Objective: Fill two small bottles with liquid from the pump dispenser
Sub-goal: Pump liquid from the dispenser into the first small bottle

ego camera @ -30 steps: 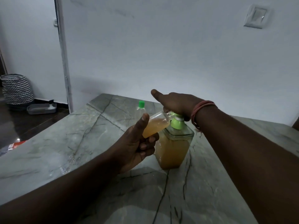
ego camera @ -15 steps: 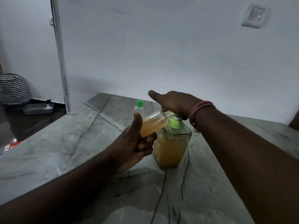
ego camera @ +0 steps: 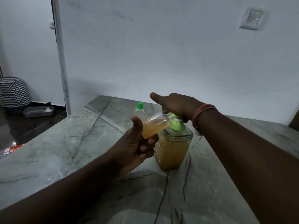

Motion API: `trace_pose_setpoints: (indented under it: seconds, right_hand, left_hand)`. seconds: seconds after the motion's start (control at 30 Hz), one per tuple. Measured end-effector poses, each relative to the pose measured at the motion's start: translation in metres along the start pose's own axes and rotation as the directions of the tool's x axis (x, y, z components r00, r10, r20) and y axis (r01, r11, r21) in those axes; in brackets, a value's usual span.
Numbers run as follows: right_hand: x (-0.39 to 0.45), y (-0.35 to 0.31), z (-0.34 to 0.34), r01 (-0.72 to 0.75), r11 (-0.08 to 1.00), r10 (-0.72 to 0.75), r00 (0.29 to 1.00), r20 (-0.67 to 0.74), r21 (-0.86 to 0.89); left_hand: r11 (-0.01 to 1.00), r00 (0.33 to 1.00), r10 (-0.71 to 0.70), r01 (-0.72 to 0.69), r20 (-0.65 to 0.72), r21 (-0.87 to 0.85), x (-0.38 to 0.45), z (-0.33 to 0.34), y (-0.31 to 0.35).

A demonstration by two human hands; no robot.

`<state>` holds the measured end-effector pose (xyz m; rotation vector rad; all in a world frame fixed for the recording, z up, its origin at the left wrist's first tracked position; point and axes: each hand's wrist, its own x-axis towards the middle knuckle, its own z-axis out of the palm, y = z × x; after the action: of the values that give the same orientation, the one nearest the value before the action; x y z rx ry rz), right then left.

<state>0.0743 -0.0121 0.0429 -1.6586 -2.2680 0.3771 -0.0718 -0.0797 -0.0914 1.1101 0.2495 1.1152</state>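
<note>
A square clear plastic pump dispenser [ego camera: 173,151] with a green pump collar stands on a grey veined marble table [ego camera: 68,143], nearly full of cloudy amber liquid. A small clear plastic bottle [ego camera: 154,126], uncapped and tilted almost on its side, is about two-thirds full of the same liquid, its mouth right at the pump's spout. The left hand [ego camera: 137,147] grips this bottle by its base, fingers curled round it, thumb raised. The right hand [ego camera: 175,105] (a pink band on its wrist) rests on the pump head, index finger extended; the other fingers are hidden beneath the hand. Behind, a second small clear bottle [ego camera: 139,110] with a green cap stands upright, partly hidden by the tilted bottle. A zigzag-patterned basket [ego camera: 13,92] sits on the floor at far left.
</note>
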Motion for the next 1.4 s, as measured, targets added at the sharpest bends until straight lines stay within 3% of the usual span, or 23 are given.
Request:
trace_pose_setpoints:
  seconds: [0.2,0.37,0.53,0.8,0.97,1.17,1.4]
  right_hand:
    - [-0.007,-0.007,-0.004,-0.021,0.999,0.022,0.999,0.048,-0.034]
    - [-0.001,-0.015,-0.010,0.034,0.978,-0.044,0.998,-0.043,-0.207]
    - [0.005,-0.001,0.001,0.028,0.999,-0.030,0.999,-0.042,-0.045]
    - [-0.002,-0.007,-0.006,-0.019,0.998,0.023,0.998,0.059,-0.065]
    - [0.003,-0.007,-0.005,0.018,0.999,-0.018,1.000,0.009,-0.047]
    - [0.002,-0.003,-0.001,-0.019,0.997,0.022,0.999,0.044,-0.070]
    - [0.006,-0.009,-0.005,0.098,0.990,-0.100,0.995,-0.020,-0.102]
  left_hand:
    - [1.000,0.999,-0.007,0.007,-0.049,0.006,-0.002,0.005,0.002]
    - [1.000,0.997,0.002,-0.002,-0.071,-0.003,-0.004,0.008,0.002]
    - [1.000,0.998,-0.005,0.005,-0.057,0.001,-0.003,0.003,0.002]
    - [1.000,0.997,-0.023,0.022,-0.071,-0.010,-0.002,0.004,0.003]
    - [1.000,0.998,-0.027,0.027,-0.048,-0.015,-0.001,0.001,0.000]
    - [1.000,0.998,-0.010,0.010,-0.069,-0.006,0.000,0.002,0.001]
    - [1.000,0.995,-0.009,0.009,-0.099,0.003,-0.005,0.009,0.005]
